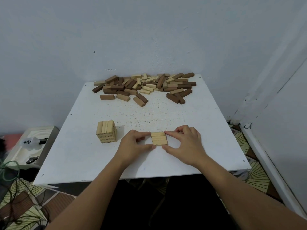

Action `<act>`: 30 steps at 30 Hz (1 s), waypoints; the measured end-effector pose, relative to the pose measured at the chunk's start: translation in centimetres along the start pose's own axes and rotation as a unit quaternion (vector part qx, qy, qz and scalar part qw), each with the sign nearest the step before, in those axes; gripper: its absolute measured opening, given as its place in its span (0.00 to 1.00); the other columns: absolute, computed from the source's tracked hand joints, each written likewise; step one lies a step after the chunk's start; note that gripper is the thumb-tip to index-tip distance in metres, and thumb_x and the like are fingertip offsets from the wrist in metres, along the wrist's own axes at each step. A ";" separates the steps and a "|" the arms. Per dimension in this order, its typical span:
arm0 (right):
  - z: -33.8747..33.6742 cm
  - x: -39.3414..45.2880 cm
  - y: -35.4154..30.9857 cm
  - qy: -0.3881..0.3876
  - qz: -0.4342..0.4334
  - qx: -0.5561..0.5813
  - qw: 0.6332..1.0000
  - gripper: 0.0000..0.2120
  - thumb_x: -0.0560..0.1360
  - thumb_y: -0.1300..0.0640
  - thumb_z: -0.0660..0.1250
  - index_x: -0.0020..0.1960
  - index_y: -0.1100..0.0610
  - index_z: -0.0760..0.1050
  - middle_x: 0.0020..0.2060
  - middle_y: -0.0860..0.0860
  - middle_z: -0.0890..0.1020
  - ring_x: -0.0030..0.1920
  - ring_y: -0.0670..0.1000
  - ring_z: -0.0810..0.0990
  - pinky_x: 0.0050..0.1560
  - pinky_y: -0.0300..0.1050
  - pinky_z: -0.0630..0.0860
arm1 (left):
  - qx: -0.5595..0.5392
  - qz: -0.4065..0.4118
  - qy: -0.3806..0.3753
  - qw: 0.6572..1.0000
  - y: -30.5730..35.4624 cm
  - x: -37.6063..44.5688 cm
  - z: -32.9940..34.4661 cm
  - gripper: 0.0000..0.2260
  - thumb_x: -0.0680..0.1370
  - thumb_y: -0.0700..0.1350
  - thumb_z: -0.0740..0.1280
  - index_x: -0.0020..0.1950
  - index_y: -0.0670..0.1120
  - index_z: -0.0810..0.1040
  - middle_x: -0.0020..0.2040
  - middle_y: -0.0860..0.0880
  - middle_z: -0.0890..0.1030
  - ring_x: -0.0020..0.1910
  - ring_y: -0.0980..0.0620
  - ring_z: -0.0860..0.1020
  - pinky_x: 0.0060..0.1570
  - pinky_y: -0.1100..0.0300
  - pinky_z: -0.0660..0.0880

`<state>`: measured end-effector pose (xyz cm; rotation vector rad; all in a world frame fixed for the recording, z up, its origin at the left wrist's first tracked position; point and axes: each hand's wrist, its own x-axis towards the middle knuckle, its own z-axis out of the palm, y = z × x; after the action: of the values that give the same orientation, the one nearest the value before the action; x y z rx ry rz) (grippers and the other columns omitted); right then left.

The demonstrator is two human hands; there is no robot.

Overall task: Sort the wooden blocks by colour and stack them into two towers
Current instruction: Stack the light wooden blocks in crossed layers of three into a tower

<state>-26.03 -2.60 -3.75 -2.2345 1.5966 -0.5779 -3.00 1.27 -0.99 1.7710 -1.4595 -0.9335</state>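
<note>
A row of three light blocks [159, 138] lies flat at the tabletop's [69, 160] 6 o'clock edge, pinched at the ends between thumb and curled fingers of left hand [134, 143] and right hand [185, 141]. Light tower [106, 133] stands at 9 o'clock of them; mixed block pile [144, 86] is spread at 12 o'clock.

A white table [199, 130] has a wide bare band across its middle. A block pile [144, 85] fills the far edge, against the wall [149, 39]. Near the front, a short tower [106, 134] stands left, just beside the left hand [134, 143]. Both hands, left and right hand [186, 143], flank three blocks [159, 138].
</note>
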 end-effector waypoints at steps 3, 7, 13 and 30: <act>0.0 -0.1 -0.1 0.000 0.002 0.005 1.000 0.30 0.70 0.26 0.64 0.70 0.34 0.73 0.55 0.39 0.66 0.59 0.46 0.64 0.71 0.46 0.59 | -0.021 0.007 0.042 0.999 -0.4 -0.5 0.3 0.19 0.68 0.49 0.83 0.57 0.57 0.85 0.53 0.54 0.79 0.51 0.65 0.76 0.52 0.71 0.70; -0.1 -0.1 -0.1 0.003 0.011 0.014 1.000 0.30 0.70 0.27 0.67 0.69 0.37 0.74 0.56 0.40 0.66 0.60 0.47 0.64 0.71 0.47 0.60 | -0.022 0.015 0.070 0.997 -0.5 -0.7 0.6 0.12 0.67 0.48 0.84 0.47 0.57 0.87 0.48 0.54 0.81 0.48 0.60 0.78 0.53 0.64 0.75; 0.1 0.0 0.1 0.022 0.011 0.033 0.999 0.22 0.68 0.29 0.70 0.57 0.38 0.76 0.54 0.40 0.68 0.59 0.46 0.67 0.69 0.47 0.64 | -0.009 0.006 0.046 0.999 -0.1 -0.6 0.4 0.19 0.69 0.49 0.82 0.59 0.55 0.86 0.51 0.55 0.79 0.51 0.65 0.77 0.54 0.68 0.72; -0.2 -0.1 -0.5 0.015 0.020 0.043 0.999 0.17 0.70 0.30 0.70 0.55 0.35 0.80 0.53 0.40 0.67 0.59 0.45 0.66 0.71 0.48 0.61 | 0.007 -0.006 0.020 1.000 0.1 -0.5 0.4 0.21 0.72 0.50 0.80 0.64 0.55 0.84 0.53 0.54 0.78 0.50 0.67 0.76 0.47 0.73 0.69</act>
<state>-25.74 -2.36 -3.37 -2.1370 1.5951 -0.6603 -3.43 1.74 -1.03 1.8006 -1.4350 -0.8904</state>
